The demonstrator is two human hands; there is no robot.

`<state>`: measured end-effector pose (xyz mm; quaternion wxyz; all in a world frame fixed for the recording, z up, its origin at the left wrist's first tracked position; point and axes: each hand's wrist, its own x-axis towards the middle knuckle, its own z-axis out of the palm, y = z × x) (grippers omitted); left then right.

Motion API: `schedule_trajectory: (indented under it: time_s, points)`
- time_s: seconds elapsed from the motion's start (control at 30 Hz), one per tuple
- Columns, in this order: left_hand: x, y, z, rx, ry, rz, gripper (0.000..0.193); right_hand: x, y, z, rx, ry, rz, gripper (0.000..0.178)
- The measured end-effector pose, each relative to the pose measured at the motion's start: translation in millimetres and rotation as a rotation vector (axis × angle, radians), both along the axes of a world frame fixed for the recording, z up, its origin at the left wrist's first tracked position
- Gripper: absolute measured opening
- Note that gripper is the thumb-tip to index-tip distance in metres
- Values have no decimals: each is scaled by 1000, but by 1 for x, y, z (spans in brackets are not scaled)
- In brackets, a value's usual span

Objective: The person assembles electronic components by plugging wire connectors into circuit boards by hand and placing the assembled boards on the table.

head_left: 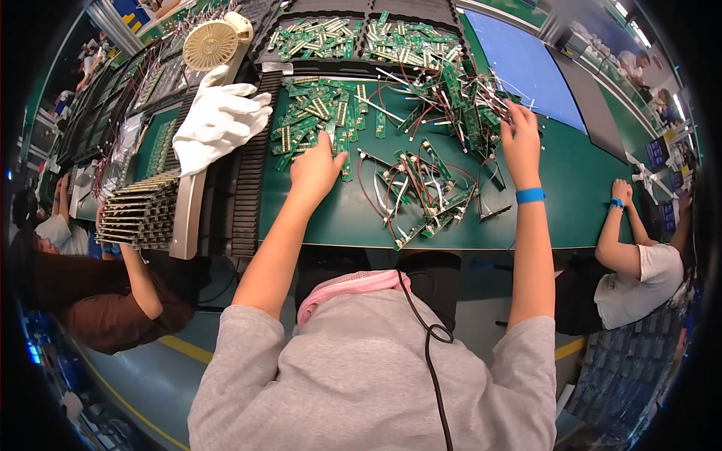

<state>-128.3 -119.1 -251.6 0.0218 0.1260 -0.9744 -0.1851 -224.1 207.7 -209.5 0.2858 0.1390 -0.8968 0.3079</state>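
Note:
My left hand [319, 167] rests at the near edge of a loose pile of small green circuit boards [307, 113]. Its index finger reaches onto the boards and the thumb stands apart; I see nothing held. On the right, my right hand [522, 143], with a blue wristband, is beside a tangled heap of circuit boards with wires [460, 98]. Its thumb and fingers are apart, fingertips close to the white and red wires. Between my hands and nearer me lies a smaller group of wired boards [429, 192].
Black trays [361, 66] of more boards stand at the back. On the left are a white glove [218, 124], a small fan [212, 45], and stacked boards [139, 210]. A blue sheet [526, 68] lies back right on the green table [323, 229]. Co-workers sit on both sides.

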Motion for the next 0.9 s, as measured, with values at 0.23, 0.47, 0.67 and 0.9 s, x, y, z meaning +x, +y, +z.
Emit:
schedule_trajectory:
  time_s: [0.23,0.47,0.67,0.9]
  points:
    - [3,-5,-1,158,59,18,30,-39,15,5,-273,-124,-103,20]
    - [0,-8,-8,181,69,9,23,-79,39,24,-443,-150,-13,23]
    - [-1,-15,-14,186,98,-23,25,-84,29,59,-442,-76,25,23]
    - [3,-11,-3,65,184,0,26,-85,29,62,-233,-112,-85,23]
